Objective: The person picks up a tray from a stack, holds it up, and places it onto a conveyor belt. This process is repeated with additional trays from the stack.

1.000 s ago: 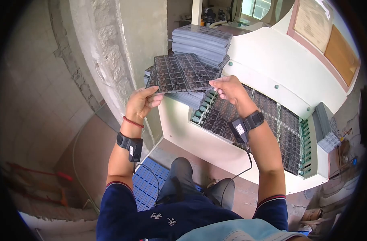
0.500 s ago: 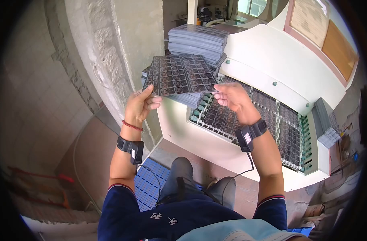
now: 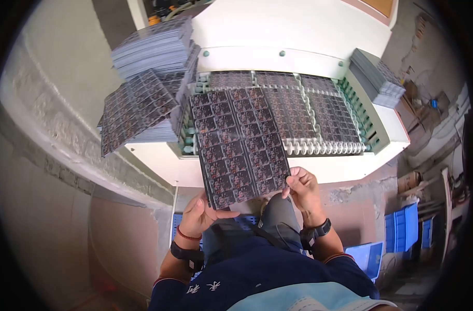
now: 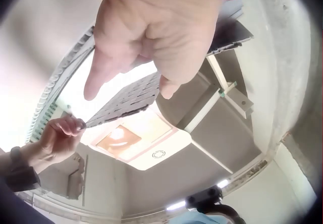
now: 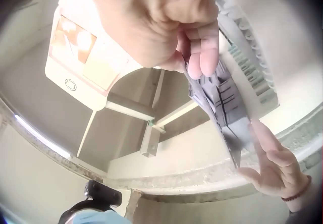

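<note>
A dark rectangular panel (image 3: 241, 142) with a grid of small circuit patterns is held tilted in front of the body. My right hand (image 3: 304, 194) pinches its lower right corner between thumb and fingers. At the lower left corner, my left hand (image 3: 197, 217) supports the panel on extended fingers, its thumb apart. The left wrist view shows the left hand (image 4: 151, 37) with spread fingers beside the panel (image 4: 128, 100). In the right wrist view the right hand (image 5: 166, 27) grips the panel edge, and the left hand (image 5: 277, 166) touches the far end.
Stacked panels (image 3: 153, 52) stand at the left, with angled loose panels (image 3: 138, 106) in front. Behind the held panel, a white machine (image 3: 246, 33) has a roller bed (image 3: 324, 147) carrying more panels. Another stack (image 3: 373, 78) stands on its right side. Blue bins (image 3: 402, 228) are at lower right.
The head view has turned right. The panel has come away from the left stack, closer to the body and in front of the rollers. My left hand has loosened from a pinch to extended fingers.
</note>
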A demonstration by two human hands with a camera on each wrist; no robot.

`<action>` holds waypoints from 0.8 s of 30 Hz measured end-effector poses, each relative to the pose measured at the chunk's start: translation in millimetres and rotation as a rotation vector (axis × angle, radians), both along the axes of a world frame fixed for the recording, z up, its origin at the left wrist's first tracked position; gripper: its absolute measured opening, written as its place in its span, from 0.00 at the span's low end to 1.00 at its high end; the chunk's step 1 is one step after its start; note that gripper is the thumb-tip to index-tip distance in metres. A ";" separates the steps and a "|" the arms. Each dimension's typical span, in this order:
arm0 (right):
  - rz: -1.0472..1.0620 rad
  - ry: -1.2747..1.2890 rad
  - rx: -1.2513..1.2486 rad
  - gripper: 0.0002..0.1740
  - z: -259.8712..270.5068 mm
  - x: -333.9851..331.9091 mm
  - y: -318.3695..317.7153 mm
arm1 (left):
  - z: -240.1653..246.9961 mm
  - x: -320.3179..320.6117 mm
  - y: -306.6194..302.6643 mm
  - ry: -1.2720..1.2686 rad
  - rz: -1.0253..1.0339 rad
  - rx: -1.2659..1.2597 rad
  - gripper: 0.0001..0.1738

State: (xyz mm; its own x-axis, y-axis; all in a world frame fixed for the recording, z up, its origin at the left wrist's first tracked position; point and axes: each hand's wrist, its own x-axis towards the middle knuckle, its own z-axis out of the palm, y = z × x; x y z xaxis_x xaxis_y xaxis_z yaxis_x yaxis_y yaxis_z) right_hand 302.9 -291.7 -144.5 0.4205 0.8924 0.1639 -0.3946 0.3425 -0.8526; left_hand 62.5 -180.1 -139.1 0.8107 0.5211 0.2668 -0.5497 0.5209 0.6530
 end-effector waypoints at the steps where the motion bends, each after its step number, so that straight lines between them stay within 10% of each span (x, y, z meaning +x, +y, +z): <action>1: -0.028 -0.021 -0.019 0.04 -9.9 -2.5 -9.3 | -3.2 4.9 -2.0 0.009 -0.032 -0.005 0.35; 24: 0.145 -0.145 -0.236 0.07 -50.4 -6.7 -33.2 | -38.0 2.5 -13.9 0.277 0.130 -0.203 0.21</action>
